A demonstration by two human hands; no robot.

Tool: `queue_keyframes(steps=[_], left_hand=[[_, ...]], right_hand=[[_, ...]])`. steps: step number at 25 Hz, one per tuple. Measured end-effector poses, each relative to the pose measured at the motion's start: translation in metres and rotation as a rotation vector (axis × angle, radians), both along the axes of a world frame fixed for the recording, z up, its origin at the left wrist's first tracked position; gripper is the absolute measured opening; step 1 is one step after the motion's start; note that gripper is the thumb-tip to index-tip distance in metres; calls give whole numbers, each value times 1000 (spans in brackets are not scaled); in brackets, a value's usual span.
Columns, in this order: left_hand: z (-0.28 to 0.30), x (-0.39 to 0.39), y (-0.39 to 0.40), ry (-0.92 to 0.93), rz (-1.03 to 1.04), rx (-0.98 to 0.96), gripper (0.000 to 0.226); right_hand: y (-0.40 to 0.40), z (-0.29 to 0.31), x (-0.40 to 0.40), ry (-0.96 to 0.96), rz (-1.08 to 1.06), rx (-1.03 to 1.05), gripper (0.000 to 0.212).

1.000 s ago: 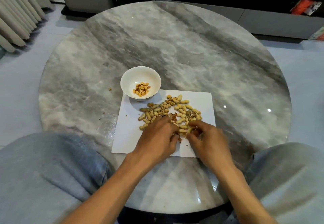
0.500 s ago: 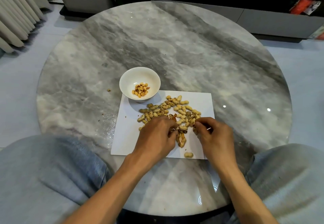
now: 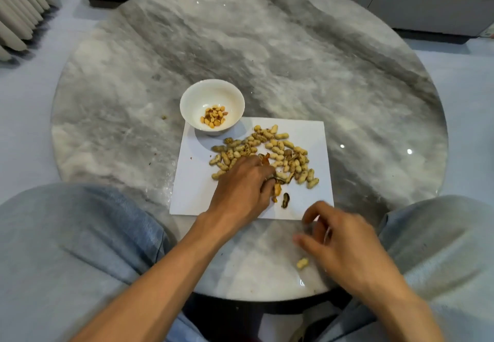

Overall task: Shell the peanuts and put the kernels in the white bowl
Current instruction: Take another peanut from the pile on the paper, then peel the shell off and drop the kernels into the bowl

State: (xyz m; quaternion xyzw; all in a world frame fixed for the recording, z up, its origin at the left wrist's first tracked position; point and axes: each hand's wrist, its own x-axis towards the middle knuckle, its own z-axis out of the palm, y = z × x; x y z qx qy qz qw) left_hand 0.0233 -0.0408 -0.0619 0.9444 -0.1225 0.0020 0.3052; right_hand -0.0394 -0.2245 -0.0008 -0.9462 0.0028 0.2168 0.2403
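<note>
- Marble-patterned grey surface [image 3: 294,61], round, carries a white sheet of paper [image 3: 192,181] near the person's knees.
- White bowl [image 3: 212,106] stands at the sheet's far left corner, partly on the paper, with a small heap of kernels [image 3: 213,116] in its bottom.
- Unshelled peanuts [image 3: 280,149] lie in a loose pile across the middle of the paper, with bits of broken shell among them.
- Left hand [image 3: 240,189] rests at the near edge of the pile, fingers curled down around a cracked shell [image 3: 276,184]; an empty half shell [image 3: 285,200] lies just beside it.
- Right hand [image 3: 339,242] hovers over the bare surface off the paper's near right corner, blurred, fingers loosely bent and holding nothing that shows.
- One lone peanut [image 3: 302,263] lies on the surface just beside the right hand, well apart from the pile.
</note>
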Motion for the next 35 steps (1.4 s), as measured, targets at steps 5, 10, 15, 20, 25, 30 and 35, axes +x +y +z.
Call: queue_keyframes(steps=[5,10,15,20,25,30,35], left_hand=[[-1,2,0,-16,-1,-33,21],[4,0,4,-3,14,-47,26],[13,3,8,6,59,-81,22],[13,3,10,49,50,-70,21],[6,0,4,26,-90,114,34],[8,-1,8,63,-13,15,25],[43,3,1,358,111,-737,19]], right_hand=[[3,-25,-32,155,166,-71,9],[10,-29,-28,-37,89,-22,13],[32,-33,-52,5,202,118,27],[42,-49,-42,-122,6,224,10],[21,-36,9,-252,-278,379,8],[21,-35,39,-104,-465,639,10],[21,-19,53,-95,-559,932,9]])
